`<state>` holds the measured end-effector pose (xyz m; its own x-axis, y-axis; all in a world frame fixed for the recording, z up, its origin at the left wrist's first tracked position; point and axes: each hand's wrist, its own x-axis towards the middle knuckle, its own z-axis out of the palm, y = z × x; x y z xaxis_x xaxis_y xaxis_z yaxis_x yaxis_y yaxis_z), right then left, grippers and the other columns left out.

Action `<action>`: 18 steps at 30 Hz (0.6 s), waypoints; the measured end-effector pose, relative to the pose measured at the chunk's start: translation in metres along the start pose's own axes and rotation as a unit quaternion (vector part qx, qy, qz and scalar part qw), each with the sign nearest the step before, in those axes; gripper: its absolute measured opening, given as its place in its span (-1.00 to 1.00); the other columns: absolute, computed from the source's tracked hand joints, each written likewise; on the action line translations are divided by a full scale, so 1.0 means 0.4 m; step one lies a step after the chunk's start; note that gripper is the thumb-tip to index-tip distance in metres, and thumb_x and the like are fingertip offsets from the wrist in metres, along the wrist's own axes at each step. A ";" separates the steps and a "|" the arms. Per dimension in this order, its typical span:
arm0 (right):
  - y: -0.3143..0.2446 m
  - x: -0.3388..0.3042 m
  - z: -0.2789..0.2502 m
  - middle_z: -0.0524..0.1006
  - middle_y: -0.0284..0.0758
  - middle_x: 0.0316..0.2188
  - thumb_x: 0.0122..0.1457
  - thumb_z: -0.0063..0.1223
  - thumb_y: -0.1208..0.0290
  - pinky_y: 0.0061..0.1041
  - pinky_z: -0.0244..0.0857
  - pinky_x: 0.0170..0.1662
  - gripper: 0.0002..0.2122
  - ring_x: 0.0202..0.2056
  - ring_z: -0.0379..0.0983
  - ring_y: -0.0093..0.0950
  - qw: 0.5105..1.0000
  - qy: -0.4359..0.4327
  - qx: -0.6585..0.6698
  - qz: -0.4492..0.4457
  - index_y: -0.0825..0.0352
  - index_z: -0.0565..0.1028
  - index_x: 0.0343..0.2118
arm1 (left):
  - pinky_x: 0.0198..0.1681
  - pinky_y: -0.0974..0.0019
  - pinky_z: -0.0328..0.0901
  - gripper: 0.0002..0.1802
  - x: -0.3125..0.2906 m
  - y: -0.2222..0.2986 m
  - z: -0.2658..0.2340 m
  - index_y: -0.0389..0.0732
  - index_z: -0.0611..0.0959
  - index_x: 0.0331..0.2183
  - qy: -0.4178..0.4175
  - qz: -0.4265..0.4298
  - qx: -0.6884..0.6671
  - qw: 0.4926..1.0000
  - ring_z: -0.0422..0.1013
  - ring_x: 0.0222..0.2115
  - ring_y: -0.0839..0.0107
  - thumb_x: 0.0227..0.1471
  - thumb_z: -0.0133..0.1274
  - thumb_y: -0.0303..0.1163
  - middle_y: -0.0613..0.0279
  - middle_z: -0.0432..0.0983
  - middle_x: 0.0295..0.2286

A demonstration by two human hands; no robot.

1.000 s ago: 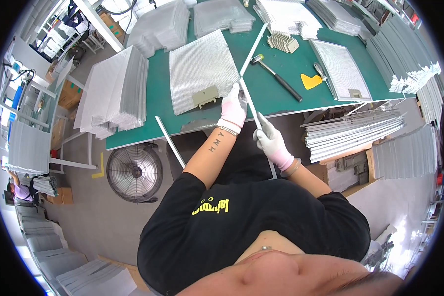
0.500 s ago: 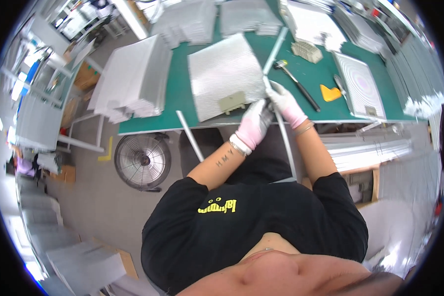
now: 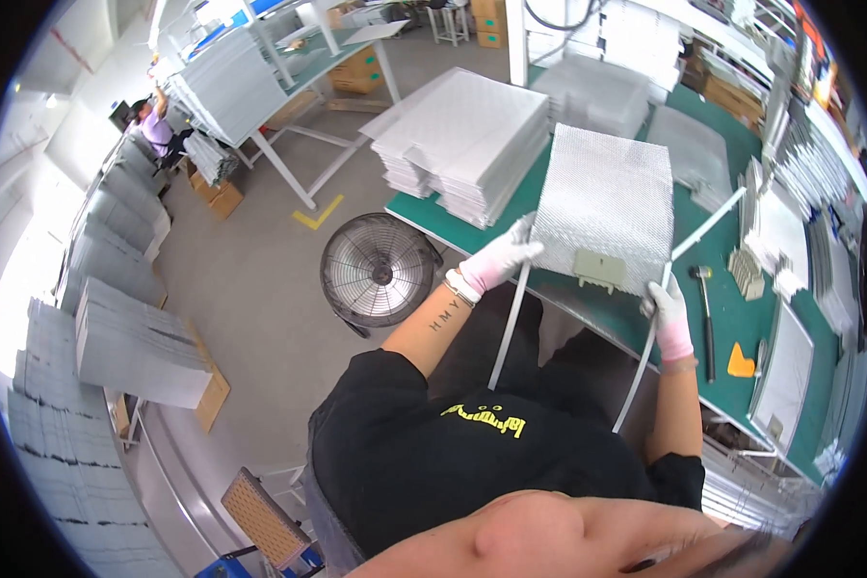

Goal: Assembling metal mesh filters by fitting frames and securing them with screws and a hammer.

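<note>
My left hand (image 3: pixel 504 255), in a white and pink glove, is closed at the top of a long thin white strip (image 3: pixel 510 332), close by the near left corner of a silvery mesh panel (image 3: pixel 607 188). A grey-green plate (image 3: pixel 599 268) with short prongs lies on the panel's near edge. At the near right corner, my gloved right hand (image 3: pixel 669 313) has its fingers curled round a second white strip (image 3: pixel 634 385). Both strips run down toward my body. Another white strip (image 3: pixel 709 225) slants away over the table from that right corner.
The green table (image 3: pixel 679 337) carries stacked mesh panels (image 3: pixel 472 130), a hammer (image 3: pixel 708 328), a yellow scraper-like piece (image 3: pixel 741 360) and a white framed panel (image 3: pixel 782 371). A floor fan (image 3: pixel 380 275) stands left of the table. Another person (image 3: pixel 154 125) sits far left.
My view has swung left. My left hand has moved from the panel's near right corner to its near left one, at the left strip. My right hand stays at the right strip.
</note>
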<state>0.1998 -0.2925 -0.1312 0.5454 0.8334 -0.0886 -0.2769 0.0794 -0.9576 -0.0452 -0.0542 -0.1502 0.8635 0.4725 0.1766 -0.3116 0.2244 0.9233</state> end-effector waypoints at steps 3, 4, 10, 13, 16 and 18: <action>-0.021 -0.019 0.012 0.26 -0.48 -0.49 0.25 -0.08 0.52 -0.66 0.07 -0.55 -0.64 -0.60 0.14 -0.69 1.000 -0.010 0.005 -0.029 0.36 0.22 0.11 | 0.20 0.32 0.18 -0.04 -0.023 0.049 0.012 -0.34 -0.03 0.30 -0.018 0.021 -0.019 0.999 0.21 0.18 0.38 0.05 0.19 -0.50 0.12 0.22 0.18; -0.031 -0.025 0.014 0.26 -0.49 -0.49 0.26 -0.09 0.53 -0.66 0.06 -0.55 -0.63 -0.60 0.13 -0.69 0.999 -0.013 0.014 -0.045 0.36 0.21 0.12 | 0.14 0.35 0.24 -0.09 -0.027 0.070 0.024 -0.34 0.03 0.28 -0.001 0.024 -0.005 1.000 0.28 0.11 0.41 0.05 0.18 -0.51 0.14 0.30 0.12; -0.104 -0.067 0.050 0.24 -0.50 -0.54 0.26 -0.09 0.50 -0.67 0.05 -0.52 -0.53 -0.59 0.12 -0.68 0.992 -0.046 -0.010 -0.113 0.37 0.12 0.21 | -0.18 0.49 0.34 -0.29 -0.070 0.176 0.093 -0.38 0.19 0.21 0.100 0.038 0.094 0.990 0.38 -0.25 0.62 0.09 0.11 -0.54 0.30 0.44 -0.21; -0.098 -0.074 0.069 0.24 -0.50 -0.52 0.25 -0.08 0.50 -0.67 0.08 -0.50 -0.47 -0.56 0.14 -0.67 0.990 -0.063 -0.022 -0.123 0.37 0.06 0.25 | -0.22 0.50 0.29 -0.37 -0.122 0.190 0.158 -0.38 0.16 0.23 0.165 0.135 0.183 0.960 0.29 -0.38 0.62 0.17 -0.04 -0.54 0.35 0.32 -0.38; -0.093 -0.071 0.083 0.28 -0.48 -0.42 0.23 -0.03 0.50 -0.69 0.16 -0.46 -0.37 -0.52 0.18 -0.67 0.993 -0.043 -0.017 -0.111 0.29 -0.01 0.33 | -0.16 0.46 0.27 -0.28 -0.185 0.218 0.154 -0.36 0.03 0.29 0.158 0.258 0.348 0.887 0.26 -0.38 0.58 0.20 -0.06 -0.47 0.34 0.27 -0.39; -0.071 -0.067 0.081 0.31 -0.46 -0.37 0.22 -0.02 0.49 -0.69 0.16 -0.46 -0.36 -0.51 0.19 -0.67 0.993 -0.053 -0.008 -0.109 0.29 -0.01 0.33 | -0.24 0.50 0.20 -0.19 -0.235 0.256 0.167 -0.34 -0.09 0.32 0.113 0.266 0.340 0.895 0.16 -0.45 0.61 0.22 -0.03 -0.39 0.41 0.18 -0.44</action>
<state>0.1674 -0.2992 -0.0925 0.5044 0.8504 0.1497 -0.1483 0.2561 -0.9552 -0.1321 -0.1324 -0.0493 0.5384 0.5360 0.6502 -0.2752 -0.6174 0.7369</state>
